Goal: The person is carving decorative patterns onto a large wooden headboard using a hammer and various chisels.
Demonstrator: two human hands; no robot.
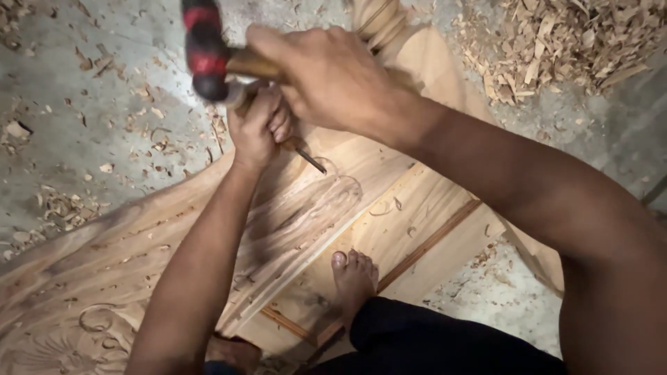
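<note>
Overhead, the head view shows the left hand [258, 128] wrapped in a fist around a chisel [303, 155], whose dark blade slants down onto a carved wooden panel [306, 215] lying on the concrete floor [111, 104]. The right hand [326, 76] is clenched on the wooden handle of a hammer [207, 52] with a red and black head, held just above the chisel's top. A bare foot [353, 278] rests on the panel's lower boards. Wood shavings [556, 42] lie heaped on the floor at upper right, with loose chips scattered at left.
</note>
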